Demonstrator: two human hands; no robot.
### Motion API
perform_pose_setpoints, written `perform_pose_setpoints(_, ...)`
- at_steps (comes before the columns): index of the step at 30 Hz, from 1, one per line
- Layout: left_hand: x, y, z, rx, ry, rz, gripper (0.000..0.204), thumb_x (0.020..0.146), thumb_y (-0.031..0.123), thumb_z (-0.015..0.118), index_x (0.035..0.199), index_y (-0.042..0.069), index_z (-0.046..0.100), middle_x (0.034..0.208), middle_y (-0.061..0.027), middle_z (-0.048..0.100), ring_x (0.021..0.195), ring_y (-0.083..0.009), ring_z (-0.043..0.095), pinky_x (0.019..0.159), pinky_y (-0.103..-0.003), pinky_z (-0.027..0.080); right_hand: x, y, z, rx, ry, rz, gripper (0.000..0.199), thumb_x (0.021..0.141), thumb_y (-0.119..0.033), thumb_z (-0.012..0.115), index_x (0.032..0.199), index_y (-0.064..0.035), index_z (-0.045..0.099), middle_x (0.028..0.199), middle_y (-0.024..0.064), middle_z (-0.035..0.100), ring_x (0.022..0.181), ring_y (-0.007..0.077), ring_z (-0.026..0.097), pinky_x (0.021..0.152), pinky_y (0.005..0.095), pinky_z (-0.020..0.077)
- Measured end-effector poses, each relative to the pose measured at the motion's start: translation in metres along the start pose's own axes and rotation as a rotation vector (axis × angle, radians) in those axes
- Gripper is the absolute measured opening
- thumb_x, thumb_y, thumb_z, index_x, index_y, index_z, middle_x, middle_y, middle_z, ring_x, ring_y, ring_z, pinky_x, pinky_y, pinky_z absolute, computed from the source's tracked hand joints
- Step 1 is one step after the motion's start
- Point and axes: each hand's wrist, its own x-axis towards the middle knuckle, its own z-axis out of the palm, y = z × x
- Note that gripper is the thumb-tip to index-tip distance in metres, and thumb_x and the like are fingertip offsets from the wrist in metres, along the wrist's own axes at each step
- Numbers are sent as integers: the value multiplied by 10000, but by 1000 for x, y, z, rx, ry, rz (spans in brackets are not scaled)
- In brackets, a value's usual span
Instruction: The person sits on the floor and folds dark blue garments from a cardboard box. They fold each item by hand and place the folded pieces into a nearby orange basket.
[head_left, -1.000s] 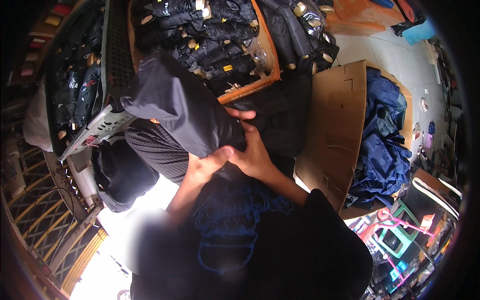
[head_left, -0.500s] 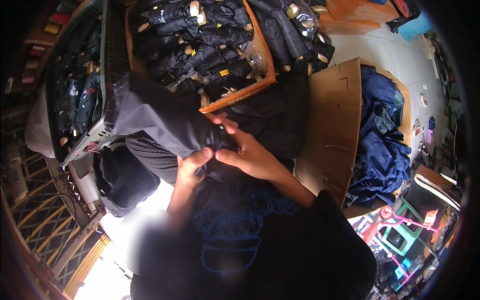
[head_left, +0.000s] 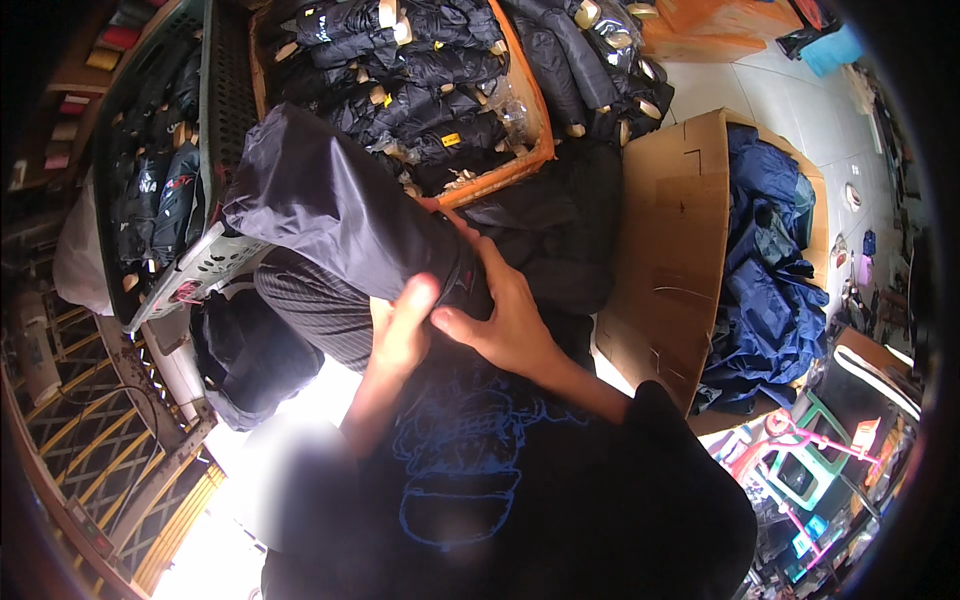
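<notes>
Dark rolled garment bundle [head_left: 340,225], shiny fabric, tilted up to my left, near end gripped in my hands.

Light: mostly dim, dark things fill the middle.
Bright spot: strong white glare at the lower left, by the yellow grating [head_left: 80,470].
Floor: the pale tiles [head_left: 760,90] at the upper right are well lit.
Shadows: the rolled dark fabric [head_left: 340,225] shows soft shine on top.
Edges: black round rim, straight lines bend.
Blur: a smeared patch sits at the lower left.
</notes>
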Motion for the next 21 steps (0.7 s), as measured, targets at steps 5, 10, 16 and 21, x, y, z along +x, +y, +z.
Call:
perform_pose_setpoints(5,8,8,-6,80,-87,-35,847,806,565,640,1340,-28,355,1214,-203,532,1144,-295,554,960,-392,447,7,5,-8,72,-74,-17,644,696,-265,792,1170,59,502,1009,206,640,982,293,653,856,355,489)
perform_pose_setpoints(10,14,10,-13,200,-194,54,806,786,484,696,1305,-36,364,1206,-243,531,1089,-341,590,915,-436,480,6,7,-8,152,-148,9,602,695,-242,782,1152,54,527,935,179,658,906,256,675,793,334,505)
perform_pose_setpoints(16,7,0,7,179,-58,24,778,795,424,691,1318,-42,351,1306,-278,470,1195,-370,521,1011,-472,405,5,3,-2,157,-45,16,559,687,-236,778,1112,41,543,869,157,661,825,227,680,721,326,514)
perform_pose_setpoints(21,2,0,19,233,-81,121,724,847,355,672,1350,-44,338,1395,-275,398,1304,-368,410,1099,-487,320,4,0,-3,167,9,-49,533,668,-226,779,1075,30,551,849,149,655,785,234,671,701,327,512)
